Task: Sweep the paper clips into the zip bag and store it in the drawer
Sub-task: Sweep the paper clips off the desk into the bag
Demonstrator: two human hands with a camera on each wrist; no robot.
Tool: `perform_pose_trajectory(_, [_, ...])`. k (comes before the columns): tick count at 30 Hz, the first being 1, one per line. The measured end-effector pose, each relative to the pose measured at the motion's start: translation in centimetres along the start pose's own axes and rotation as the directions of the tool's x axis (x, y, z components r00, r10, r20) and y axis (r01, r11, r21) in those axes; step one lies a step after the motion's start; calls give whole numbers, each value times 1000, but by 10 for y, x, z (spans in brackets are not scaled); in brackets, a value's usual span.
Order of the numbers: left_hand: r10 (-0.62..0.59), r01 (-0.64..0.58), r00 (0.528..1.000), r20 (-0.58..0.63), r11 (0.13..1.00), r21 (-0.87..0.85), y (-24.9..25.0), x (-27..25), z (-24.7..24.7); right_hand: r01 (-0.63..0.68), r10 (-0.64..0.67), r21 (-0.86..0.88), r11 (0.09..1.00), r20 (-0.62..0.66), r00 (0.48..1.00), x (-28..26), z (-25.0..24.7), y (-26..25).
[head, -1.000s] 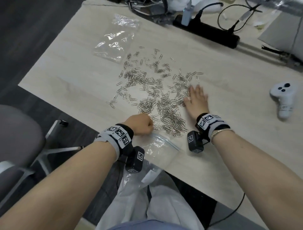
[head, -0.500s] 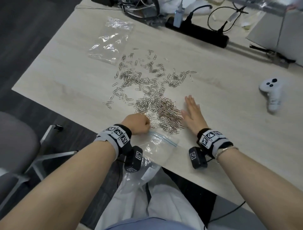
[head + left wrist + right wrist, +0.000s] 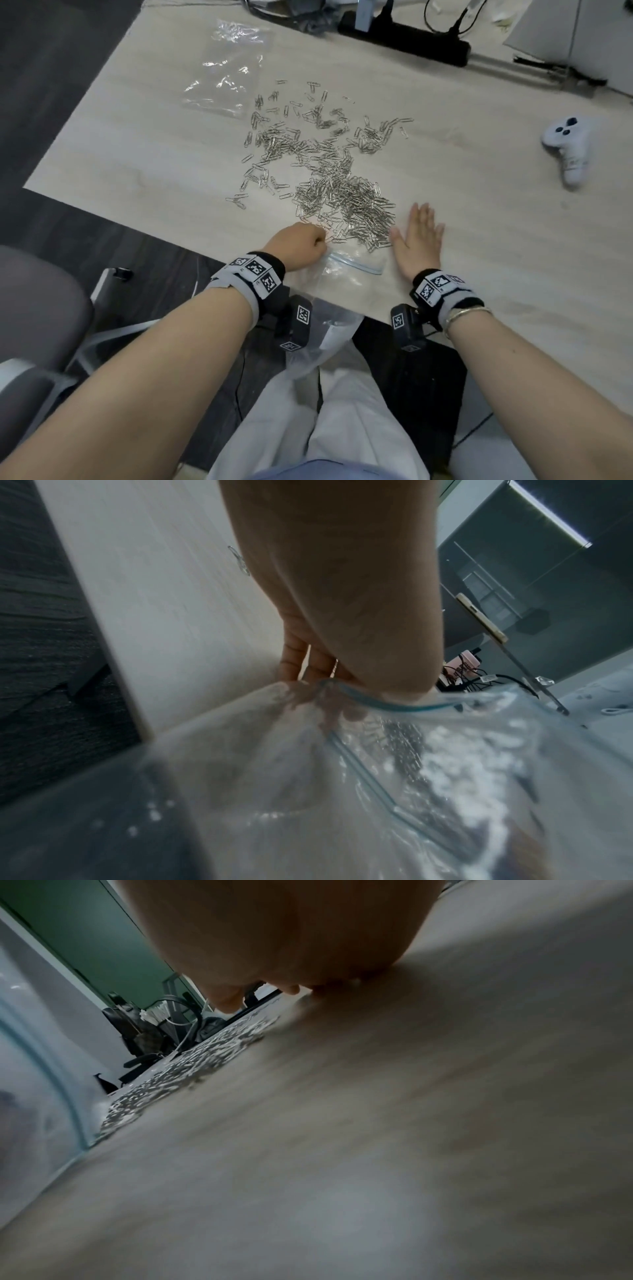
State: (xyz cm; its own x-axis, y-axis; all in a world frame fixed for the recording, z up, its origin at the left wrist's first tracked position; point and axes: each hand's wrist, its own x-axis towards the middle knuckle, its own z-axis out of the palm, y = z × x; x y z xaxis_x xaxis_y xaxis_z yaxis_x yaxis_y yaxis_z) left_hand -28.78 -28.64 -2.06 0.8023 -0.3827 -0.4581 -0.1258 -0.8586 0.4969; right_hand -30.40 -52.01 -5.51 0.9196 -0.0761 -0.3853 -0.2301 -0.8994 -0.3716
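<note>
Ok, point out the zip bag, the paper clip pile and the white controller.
zip bag [image 3: 356, 265]: head view, blue zip edge at its mouth.
paper clip pile [image 3: 346, 202]: head view, dense middle.
white controller [image 3: 567, 144]: head view, upper body.

White controller [image 3: 568, 150] at table's [image 3: 513, 240] right; black power strip [image 3: 404, 41] far edge; chair [image 3: 37, 325], apparently, left.

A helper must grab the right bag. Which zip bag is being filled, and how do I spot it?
At the desk's near edge, the zip bag hangs over the side, gripped by the left hand. Unlike the flat bags far left, it has a blue zip strip.
</note>
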Motion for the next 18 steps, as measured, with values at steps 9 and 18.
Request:
perform_pose_trajectory(9, [-44, 43, 996, -72, 999, -17, -31, -25, -1, 187, -191, 44, 981, 82, 978, 32, 16, -71])
perform_pose_trajectory(18, [-128, 126, 988, -85, 992, -23, -47, -16, -15, 239, -245, 217, 946, -1, 970, 61, -12, -72])
